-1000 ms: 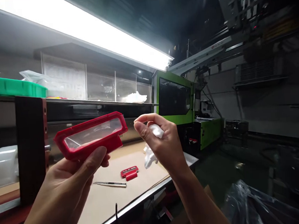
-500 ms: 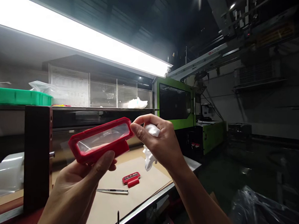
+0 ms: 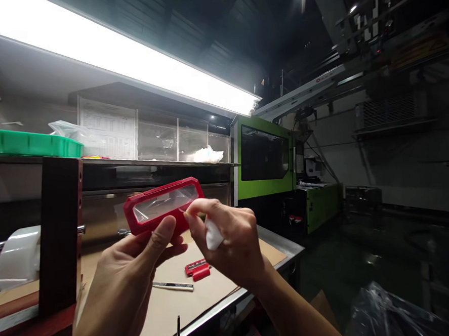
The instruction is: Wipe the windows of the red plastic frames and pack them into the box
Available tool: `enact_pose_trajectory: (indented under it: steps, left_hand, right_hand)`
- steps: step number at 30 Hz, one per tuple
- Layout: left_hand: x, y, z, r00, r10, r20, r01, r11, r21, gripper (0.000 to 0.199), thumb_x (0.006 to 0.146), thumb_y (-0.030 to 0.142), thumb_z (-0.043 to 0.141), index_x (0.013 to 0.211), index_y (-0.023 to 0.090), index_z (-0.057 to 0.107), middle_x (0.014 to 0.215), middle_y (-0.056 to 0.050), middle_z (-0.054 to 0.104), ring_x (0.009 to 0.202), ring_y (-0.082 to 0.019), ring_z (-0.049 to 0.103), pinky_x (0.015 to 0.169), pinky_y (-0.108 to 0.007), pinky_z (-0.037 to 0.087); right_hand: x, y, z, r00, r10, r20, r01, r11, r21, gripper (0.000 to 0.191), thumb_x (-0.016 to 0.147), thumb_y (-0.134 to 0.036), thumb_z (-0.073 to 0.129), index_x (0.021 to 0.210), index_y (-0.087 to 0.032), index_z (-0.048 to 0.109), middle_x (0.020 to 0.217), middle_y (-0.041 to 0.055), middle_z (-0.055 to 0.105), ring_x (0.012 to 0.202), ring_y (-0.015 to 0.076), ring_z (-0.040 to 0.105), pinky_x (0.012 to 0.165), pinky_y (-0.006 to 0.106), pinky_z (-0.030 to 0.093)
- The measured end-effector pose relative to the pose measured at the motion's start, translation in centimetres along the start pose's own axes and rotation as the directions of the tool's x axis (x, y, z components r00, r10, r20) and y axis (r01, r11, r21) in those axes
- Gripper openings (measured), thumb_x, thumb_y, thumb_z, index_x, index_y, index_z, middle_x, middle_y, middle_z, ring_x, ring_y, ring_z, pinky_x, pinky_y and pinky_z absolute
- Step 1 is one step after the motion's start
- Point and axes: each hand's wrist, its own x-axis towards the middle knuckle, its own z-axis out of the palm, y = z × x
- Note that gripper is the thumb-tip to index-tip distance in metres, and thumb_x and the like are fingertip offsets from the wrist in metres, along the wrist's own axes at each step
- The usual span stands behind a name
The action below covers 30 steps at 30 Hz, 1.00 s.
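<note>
A red plastic frame with a clear window (image 3: 165, 204) is tilted up in front of me, its right end higher. My left hand (image 3: 139, 259) is closed on its lower edge, thumb on the near face. A crumpled white cloth (image 3: 214, 234) is tucked in the palm of my right hand (image 3: 229, 238). That hand's thumb and forefinger are pinched together at the frame's lower right part; whether they grip anything there is hidden. Below, a smaller red plastic part (image 3: 199, 269) and a slim silver cutter knife (image 3: 173, 286) lie on the brown-paper-covered bench (image 3: 165, 318).
A dark upright post (image 3: 61, 233) and a white roll (image 3: 19, 256) stand at left. On the shelf are a green tray (image 3: 29, 143) and a white crumpled bundle (image 3: 208, 155). A green machine (image 3: 264, 155) stands beyond the bench; clear plastic sheeting (image 3: 385, 310) is at lower right.
My right hand has moved down and left along the frame, from its upper right end to its lower right part. The hanging end of the cloth no longer shows. The frame has shifted slightly right.
</note>
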Motion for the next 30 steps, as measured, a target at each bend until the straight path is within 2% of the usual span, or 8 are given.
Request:
enact_pose_trajectory:
  steps: [4, 12, 16, 20, 22, 24, 26, 30]
  left_hand:
    - [0.1, -0.3, -0.1, 0.998, -0.020, 0.063, 0.025, 0.997, -0.077, 0.050, 0.052, 0.056, 0.079, 0.087, 0.021, 0.074, 0.083, -0.006, 0.077, 0.079, -0.021, 0.068, 0.072, -0.025, 0.055]
    - [0.4, -0.5, -0.3, 0.993, -0.013, 0.120, 0.038, 0.977, -0.208, 0.046, 0.049, 0.048, 0.084, 0.085, 0.020, 0.076, 0.077, -0.005, 0.077, 0.067, -0.016, 0.068, 0.065, -0.019, 0.057]
    - [1.1, -1.0, -0.7, 0.990, 0.010, 0.138, 0.020, 0.977, -0.214, 0.032, 0.059, 0.041, 0.082, 0.082, 0.021, 0.076, 0.076, -0.003, 0.077, 0.072, -0.013, 0.069, 0.072, -0.015, 0.055]
    - [1.5, -1.2, -1.3, 0.994, 0.016, 0.108, 0.009, 0.973, -0.230, 0.028, 0.063, 0.038, 0.080, 0.082, 0.019, 0.075, 0.076, -0.003, 0.077, 0.072, -0.014, 0.069, 0.071, -0.016, 0.056]
    - [1.6, -1.1, -1.6, 0.998, -0.004, 0.059, 0.019, 0.964, -0.265, 0.030, 0.059, 0.037, 0.082, 0.081, 0.018, 0.075, 0.075, -0.003, 0.077, 0.070, -0.015, 0.069, 0.068, -0.017, 0.058]
    - [1.7, -1.0, -1.8, 0.999, -0.046, -0.028, 0.034, 0.943, -0.330, 0.022, 0.060, 0.030, 0.081, 0.078, 0.019, 0.074, 0.074, -0.002, 0.076, 0.065, -0.016, 0.069, 0.060, -0.018, 0.059]
    - [1.6, -0.9, -2.0, 0.986, -0.116, -0.120, 0.059, 0.916, -0.397, 0.009, 0.068, 0.020, 0.073, 0.077, 0.021, 0.074, 0.073, -0.001, 0.076, 0.061, -0.015, 0.069, 0.054, -0.019, 0.059]
    - [1.1, -0.4, -2.0, 0.959, -0.227, -0.172, 0.136, 0.896, -0.422, 0.017, 0.080, 0.015, 0.059, 0.080, 0.022, 0.074, 0.074, -0.004, 0.076, 0.061, -0.016, 0.069, 0.052, -0.020, 0.059]
  right_hand:
    - [-0.9, 0.3, 0.7, 0.995, -0.079, 0.066, 0.082, 0.996, -0.045, 0.006, 0.087, -0.014, 0.054, 0.087, -0.016, 0.060, 0.064, -0.0008, 0.067, 0.052, 0.0077, 0.057, 0.053, 0.020, 0.042]
    - [-1.3, 0.3, 1.3, 0.982, -0.133, 0.133, 0.149, 0.981, -0.124, 0.010, 0.088, -0.015, 0.053, 0.084, -0.013, 0.061, 0.059, -0.0017, 0.064, 0.047, 0.0074, 0.052, 0.051, 0.020, 0.039]
    - [-1.3, 0.4, 1.4, 0.975, -0.113, 0.192, 0.145, 0.976, -0.160, 0.017, 0.090, -0.015, 0.048, 0.082, -0.014, 0.062, 0.057, -0.0024, 0.062, 0.047, 0.0077, 0.051, 0.050, 0.020, 0.037]
    - [-1.1, 0.3, 1.5, 0.976, -0.072, 0.204, 0.087, 0.994, -0.067, 0.016, 0.089, -0.016, 0.049, 0.087, -0.014, 0.065, 0.062, -0.0008, 0.066, 0.049, 0.0079, 0.054, 0.052, 0.020, 0.040]
    - [-0.9, 0.3, 1.3, 0.986, 0.046, 0.160, -0.060, 0.994, 0.086, 0.012, 0.087, -0.019, 0.054, 0.088, -0.015, 0.065, 0.063, -0.0013, 0.065, 0.049, 0.0068, 0.052, 0.050, 0.019, 0.040]
    - [-0.6, 0.5, 1.0, 0.958, 0.263, 0.110, -0.283, 0.929, 0.241, 0.011, 0.084, -0.024, 0.058, 0.086, -0.015, 0.065, 0.057, -0.0041, 0.056, 0.045, 0.0053, 0.046, 0.044, 0.017, 0.036]
    - [-0.1, 1.0, 1.0, 0.877, 0.465, 0.122, -0.474, 0.796, 0.377, 0.015, 0.083, -0.030, 0.061, 0.085, -0.016, 0.066, 0.053, -0.0064, 0.047, 0.043, 0.0045, 0.038, 0.039, 0.018, 0.030]
    - [0.9, 1.8, 1.6, 0.746, 0.572, 0.341, -0.638, 0.466, 0.613, 0.025, 0.080, -0.040, 0.065, 0.086, -0.016, 0.068, 0.051, -0.0084, 0.035, 0.042, 0.0036, 0.024, 0.037, 0.019, 0.020]
